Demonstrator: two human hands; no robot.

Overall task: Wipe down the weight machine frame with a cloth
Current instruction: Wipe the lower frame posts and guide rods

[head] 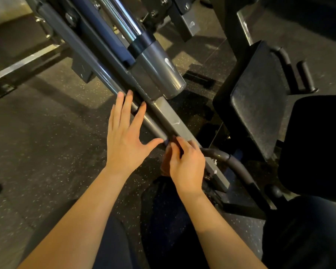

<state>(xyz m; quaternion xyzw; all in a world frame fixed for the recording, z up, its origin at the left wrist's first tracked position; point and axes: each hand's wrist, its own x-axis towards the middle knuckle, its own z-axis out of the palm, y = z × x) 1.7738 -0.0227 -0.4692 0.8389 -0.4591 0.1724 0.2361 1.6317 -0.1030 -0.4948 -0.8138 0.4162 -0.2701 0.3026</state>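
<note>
I am resting my spread left hand (124,136) on the grey frame rail (169,117), while my right hand (184,164), at five o'clock, is curling onto it. No cloth is showing; I judge fetching one comes next.

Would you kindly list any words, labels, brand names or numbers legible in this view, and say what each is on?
None: no legible text appears anywhere.
The whitish marks on the grey square steel frame beam and the grey round metal sleeve are scuffs or smears, not lettering.
</note>
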